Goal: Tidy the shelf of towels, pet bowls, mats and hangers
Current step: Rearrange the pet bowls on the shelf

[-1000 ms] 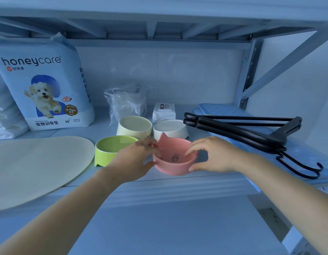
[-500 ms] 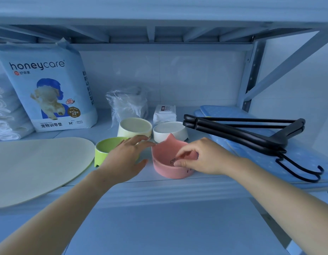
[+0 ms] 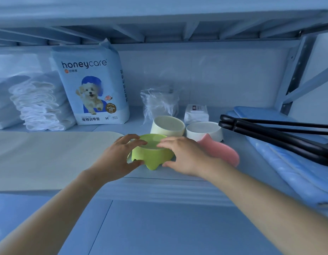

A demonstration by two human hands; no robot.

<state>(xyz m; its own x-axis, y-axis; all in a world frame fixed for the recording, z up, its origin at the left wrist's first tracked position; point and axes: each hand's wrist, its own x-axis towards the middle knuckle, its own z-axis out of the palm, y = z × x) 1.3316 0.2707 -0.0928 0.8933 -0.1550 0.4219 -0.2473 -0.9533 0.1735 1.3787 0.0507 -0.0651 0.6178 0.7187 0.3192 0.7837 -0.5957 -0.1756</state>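
Note:
A green pet bowl with short feet sits near the shelf's front edge. My left hand grips its left side, fingers over the rim and thumb low on the wall. My right hand holds its right side the same way. A pink cat-eared bowl stands just right of it, partly hidden behind my right wrist. Behind them are a cream bowl and a white bowl. Black hangers lie on a blue mat at the right.
A beige mat covers the shelf's left front. Folded white towels and a honeycare pad pack stand at the back left. A crumpled plastic bag and a small wipes pack sit behind the bowls.
Both hands let go of the pink bowl and moved left onto the green bowl. The pink bowl now stands further right, and the view has shifted left.

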